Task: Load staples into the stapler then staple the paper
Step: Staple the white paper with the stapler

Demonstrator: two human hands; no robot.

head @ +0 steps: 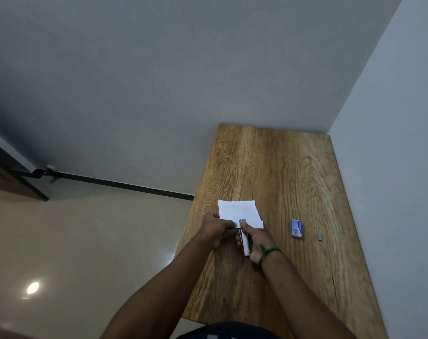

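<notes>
A small white paper (238, 211) is held above the wooden table (281, 172) near its left edge. My left hand (216, 228) pinches the paper's near left corner. My right hand (253, 238), with a green thread round the wrist, grips a small stapler (245, 243) with a blue top, its nose over the paper's near edge. The thumb presses on the blue top. To the right lie a blue staple box (296, 228) and a short grey strip of staples (320, 236).
The table stands in a corner, with a grey wall behind and a white wall close on the right. To the left is tiled floor and a dark door frame (17, 182). My dark clothing shows at the bottom edge.
</notes>
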